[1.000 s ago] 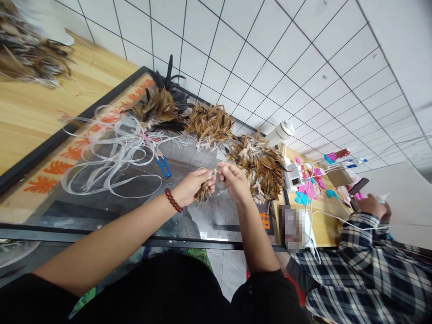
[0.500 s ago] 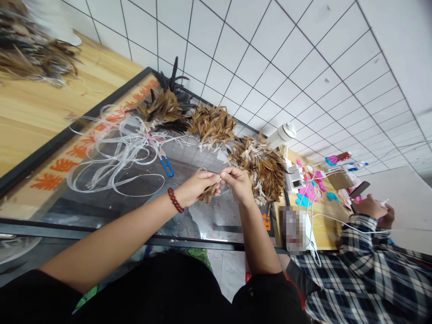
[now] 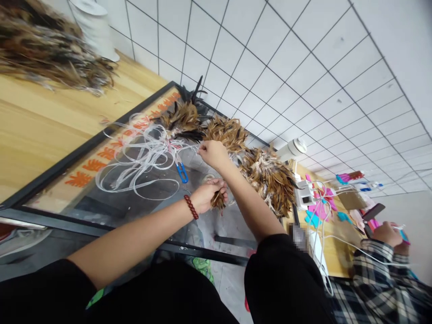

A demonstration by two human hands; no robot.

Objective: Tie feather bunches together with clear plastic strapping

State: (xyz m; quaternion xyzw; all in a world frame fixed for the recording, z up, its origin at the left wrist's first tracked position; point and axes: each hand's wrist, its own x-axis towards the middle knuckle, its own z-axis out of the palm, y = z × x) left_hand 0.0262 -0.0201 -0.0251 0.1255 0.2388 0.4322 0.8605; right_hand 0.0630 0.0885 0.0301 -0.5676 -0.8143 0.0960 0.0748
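My left hand [image 3: 209, 196], with a red bead bracelet on the wrist, is closed around a small bundle of brown feathers [image 3: 218, 201] above the glass tabletop [image 3: 141, 204]. My right hand [image 3: 212, 153] reaches forward across it and pinches a thin white strip beside the brown feather piles [image 3: 236, 148]. A tangle of white plastic strips [image 3: 141, 153] lies to the left, and blue-handled snips [image 3: 182, 172] rest just left of my hands.
A wooden table [image 3: 40, 130] at the left holds another feather heap [image 3: 50, 54] and a white spool [image 3: 96, 27]. At the right, a person in a plaid sleeve [image 3: 384, 279] handles small items among pink and blue pieces [image 3: 319, 202], a white device [image 3: 305, 193] and cables.
My right hand has left the feather bundle and stretched forward to the white strips. My left hand keeps the bundle and has dropped slightly. The view has shifted to the left.
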